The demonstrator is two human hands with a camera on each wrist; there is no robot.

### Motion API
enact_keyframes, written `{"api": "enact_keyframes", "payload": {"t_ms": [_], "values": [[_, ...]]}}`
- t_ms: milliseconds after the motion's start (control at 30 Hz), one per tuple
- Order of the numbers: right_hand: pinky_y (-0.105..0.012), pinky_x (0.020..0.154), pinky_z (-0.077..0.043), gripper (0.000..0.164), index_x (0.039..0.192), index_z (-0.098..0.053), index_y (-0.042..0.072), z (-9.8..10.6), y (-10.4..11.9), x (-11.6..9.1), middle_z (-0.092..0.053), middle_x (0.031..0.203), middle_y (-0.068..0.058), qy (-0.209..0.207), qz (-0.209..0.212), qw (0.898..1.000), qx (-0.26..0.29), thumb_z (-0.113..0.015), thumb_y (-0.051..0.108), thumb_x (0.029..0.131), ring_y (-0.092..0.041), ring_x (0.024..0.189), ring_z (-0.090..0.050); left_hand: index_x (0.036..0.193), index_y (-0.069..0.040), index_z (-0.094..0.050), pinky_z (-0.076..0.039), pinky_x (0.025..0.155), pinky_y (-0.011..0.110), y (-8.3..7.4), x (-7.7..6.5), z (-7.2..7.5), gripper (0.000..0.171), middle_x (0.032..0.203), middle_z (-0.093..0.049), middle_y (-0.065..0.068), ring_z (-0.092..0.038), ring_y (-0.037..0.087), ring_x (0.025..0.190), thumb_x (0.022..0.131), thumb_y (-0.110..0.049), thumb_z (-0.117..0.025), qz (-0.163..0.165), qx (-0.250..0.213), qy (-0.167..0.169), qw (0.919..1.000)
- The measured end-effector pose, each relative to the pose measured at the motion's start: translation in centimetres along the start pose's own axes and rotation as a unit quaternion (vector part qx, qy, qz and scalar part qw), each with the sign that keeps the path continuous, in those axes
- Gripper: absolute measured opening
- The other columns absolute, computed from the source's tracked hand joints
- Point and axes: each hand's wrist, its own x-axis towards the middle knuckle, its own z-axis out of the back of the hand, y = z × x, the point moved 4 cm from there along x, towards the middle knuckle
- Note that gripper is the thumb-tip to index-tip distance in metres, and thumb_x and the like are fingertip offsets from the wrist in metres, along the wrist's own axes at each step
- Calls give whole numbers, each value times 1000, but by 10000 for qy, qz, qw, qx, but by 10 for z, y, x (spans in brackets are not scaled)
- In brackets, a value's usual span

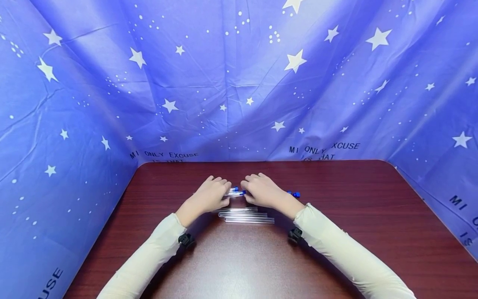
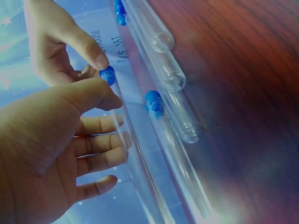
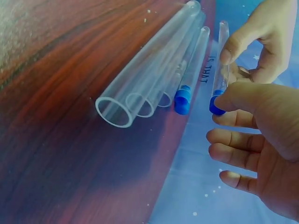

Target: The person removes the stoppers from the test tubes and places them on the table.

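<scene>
My left hand (image 1: 210,195) pinches a clear test tube (image 3: 222,56) between thumb and fingers. At the tube's end, my right hand (image 1: 263,192) pinches a blue stopper (image 3: 217,103) with thumb and index finger; its other fingers are spread loosely. The stopper sits at the tube's mouth; how deep it goes is hidden. Beside the held tube lies another test tube (image 2: 183,163) with a blue stopper (image 2: 154,103) in it. Three unstoppered test tubes (image 1: 249,220) lie side by side on the near side of the hands, their mouths to the right.
Loose blue stoppers (image 1: 296,194) lie on the dark red wooden table (image 1: 336,257), just beyond my right wrist. A blue curtain with stars (image 1: 224,83) hangs behind the table's far edge and along both sides.
</scene>
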Motion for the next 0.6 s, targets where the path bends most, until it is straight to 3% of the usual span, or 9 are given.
{"api": "enact_keyframes", "payload": {"t_ms": [300, 600], "values": [[-40, 71, -47, 18, 87, -61, 12, 20, -11, -8, -62, 83, -3, -664, -18, 9976, -204, -73, 24, 84, -25, 80, -62, 88, -13, -55, -45, 73, 37, -2, 9, 19, 18, 81, -63, 0, -60, 23, 80, 85, -23, -71, -173, -17, -826, 9964], [-40, 70, -45, 16, 92, -59, 8, 50, -23, -21, -60, 82, -5, -1676, 156, 9835, -660, -68, 20, 86, -28, 76, -59, 93, -11, -57, -45, 77, 36, -7, 18, 47, 14, 86, -59, 1, -57, 23, 83, 88, -19, -68, -551, 117, -2008, 9780]]}}
